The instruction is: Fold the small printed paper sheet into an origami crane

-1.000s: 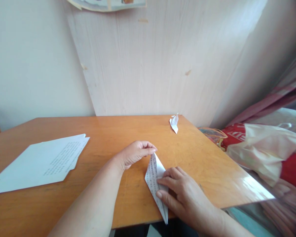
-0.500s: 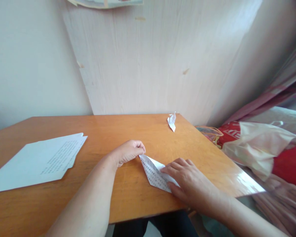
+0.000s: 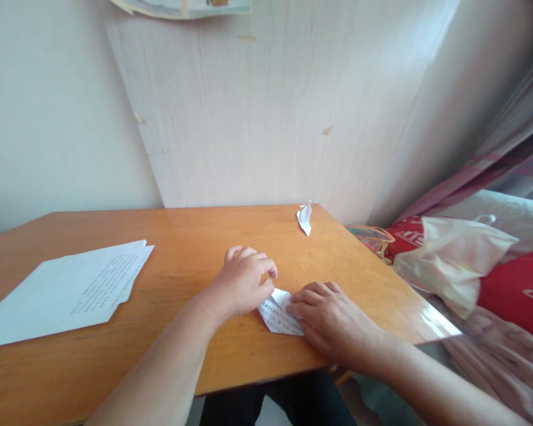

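A folded sheet of printed paper lies on the table near the front edge, its white back showing in one flap. My right hand rests over its right part, fingers together on top and thumb along the near side, pinning it down. My left hand hovers at the left end, fingers curled but apart, the thumb close to the paper's upper corner. Whether that thumb touches the paper I cannot tell. Both hands partly cover the sheet.
A stack of printed sheets lies on the left of the wooden table. A small folded paper figure stands near the far right corner. Beyond the right edge are a white plastic bag and red bags.
My left hand has opened from its pinch at the paper's left tip and shifted right over the sheet. That tip is now folded in or hidden. My right hand stays on the paper.
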`<state>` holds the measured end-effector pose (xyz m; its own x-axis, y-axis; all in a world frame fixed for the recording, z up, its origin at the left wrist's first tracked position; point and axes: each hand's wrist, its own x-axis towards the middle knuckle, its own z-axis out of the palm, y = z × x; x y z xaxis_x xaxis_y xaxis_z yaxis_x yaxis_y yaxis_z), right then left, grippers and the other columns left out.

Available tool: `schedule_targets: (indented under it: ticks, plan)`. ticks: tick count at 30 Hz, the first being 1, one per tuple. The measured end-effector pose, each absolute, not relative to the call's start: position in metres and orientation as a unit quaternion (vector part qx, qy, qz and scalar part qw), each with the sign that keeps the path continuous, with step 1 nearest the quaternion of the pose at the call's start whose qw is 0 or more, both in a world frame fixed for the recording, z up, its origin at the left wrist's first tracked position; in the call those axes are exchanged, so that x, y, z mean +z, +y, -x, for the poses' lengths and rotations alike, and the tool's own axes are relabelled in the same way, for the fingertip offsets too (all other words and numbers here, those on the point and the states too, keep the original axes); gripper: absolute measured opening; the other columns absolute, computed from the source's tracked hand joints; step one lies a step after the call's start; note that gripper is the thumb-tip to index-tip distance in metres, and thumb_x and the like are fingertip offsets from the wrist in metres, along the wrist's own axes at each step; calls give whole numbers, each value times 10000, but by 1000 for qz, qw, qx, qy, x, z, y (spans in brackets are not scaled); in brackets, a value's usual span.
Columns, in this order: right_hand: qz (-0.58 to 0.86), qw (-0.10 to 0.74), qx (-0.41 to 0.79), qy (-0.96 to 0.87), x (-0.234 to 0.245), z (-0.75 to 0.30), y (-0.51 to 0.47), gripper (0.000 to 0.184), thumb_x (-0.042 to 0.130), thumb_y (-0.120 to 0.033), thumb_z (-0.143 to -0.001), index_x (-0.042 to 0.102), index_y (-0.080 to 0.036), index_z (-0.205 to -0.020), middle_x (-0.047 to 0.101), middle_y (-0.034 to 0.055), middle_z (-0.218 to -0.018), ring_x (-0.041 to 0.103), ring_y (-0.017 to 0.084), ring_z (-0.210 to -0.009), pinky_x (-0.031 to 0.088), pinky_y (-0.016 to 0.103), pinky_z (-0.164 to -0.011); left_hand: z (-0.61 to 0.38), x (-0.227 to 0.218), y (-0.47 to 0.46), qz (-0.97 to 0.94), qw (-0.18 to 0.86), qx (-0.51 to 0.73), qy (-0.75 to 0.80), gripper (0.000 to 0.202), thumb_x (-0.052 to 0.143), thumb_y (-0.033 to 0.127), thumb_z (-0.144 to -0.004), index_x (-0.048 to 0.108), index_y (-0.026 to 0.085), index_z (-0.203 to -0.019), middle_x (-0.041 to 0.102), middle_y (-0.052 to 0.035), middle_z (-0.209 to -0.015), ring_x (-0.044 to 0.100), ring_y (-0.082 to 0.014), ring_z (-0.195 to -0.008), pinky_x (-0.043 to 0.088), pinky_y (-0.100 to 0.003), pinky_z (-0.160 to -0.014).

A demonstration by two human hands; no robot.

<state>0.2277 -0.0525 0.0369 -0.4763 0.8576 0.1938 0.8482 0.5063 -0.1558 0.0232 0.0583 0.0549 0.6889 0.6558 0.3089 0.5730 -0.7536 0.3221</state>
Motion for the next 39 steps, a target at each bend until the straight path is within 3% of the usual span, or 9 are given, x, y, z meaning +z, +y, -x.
schedule_targets:
  ticks: [4,6,9,14,19,22,26,31,39]
  plan:
    - [481,131,32,-866,38,-235,-49,285,570,-157,-882,704,-253,-1116,701,73,-1064,579,251,-1036,405,402,-935,-22,61,39,-939,119,159,282,143,677,291,-802,737,320,-929,724,-9,-922,550,-282,-1078,-2,-569,-1156]
    - [475,139,38,-868,37,-239,-47,294,565,-152,-882,715,-258,-1111,702,76,-1063,578,251,-1041,403,406,-945,-19,60,30,-946,115,130,275,167,692,294,-802,741,335,-957,720,-10,-905,549,-284,-1068,-63,-593,-1150]
    - [471,146,44,-869,36,-244,-43,293,561,-129,-875,734,-255,-1076,704,78,-1058,581,246,-1040,407,410,-955,-16,53,20,-945,83,117,293,95,670,264,-822,738,308,-873,700,-20,-864,549,-271,-1019,52,-588,-1138]
    - [478,197,48,-855,37,-245,-40,306,567,-100,-849,738,-241,-1061,707,74,-1041,608,236,-1016,446,395,-933,-16,42,7,-933,65,133,328,78,658,298,-849,729,285,-880,679,-40,-916,545,-253,-970,282,-476,-991]
    - [519,383,96,-758,34,-223,-40,334,501,-97,-891,697,-200,-1142,705,74,-1039,659,191,-948,507,313,-838,-18,38,0,-919,60,137,364,121,620,302,-873,721,278,-936,672,-59,-974,543,-266,-991,298,-446,-894]
    - [531,417,107,-729,26,-207,-36,323,495,-104,-902,697,-208,-1132,705,68,-994,666,192,-918,514,306,-813,-19,37,-3,-915,60,137,375,136,624,293,-866,724,279,-957,674,-71,-1002,543,-275,-1009,292,-447,-890]
    - [573,393,105,-711,12,-196,-27,324,486,-102,-915,686,-177,-1158,693,91,-1038,652,203,-974,492,305,-846,-20,34,-6,-908,57,150,388,116,618,286,-868,710,268,-937,678,-65,-997,550,-269,-1008,300,-436,-877]
    - [602,311,104,-728,0,-196,-26,256,513,-93,-912,707,-176,-1057,653,67,-972,626,179,-906,453,275,-798,-15,25,-1,-900,76,176,391,133,655,316,-848,704,285,-968,697,-33,-1020,572,-272,-1023,315,-430,-884]
    - [596,280,76,-749,-3,-190,-31,236,500,-84,-924,688,-181,-1030,608,70,-976,588,188,-915,446,289,-830,25,22,14,-846,207,229,435,274,649,358,-844,698,283,-1103,728,-33,-1133,631,-265,-1052,399,-391,-940]
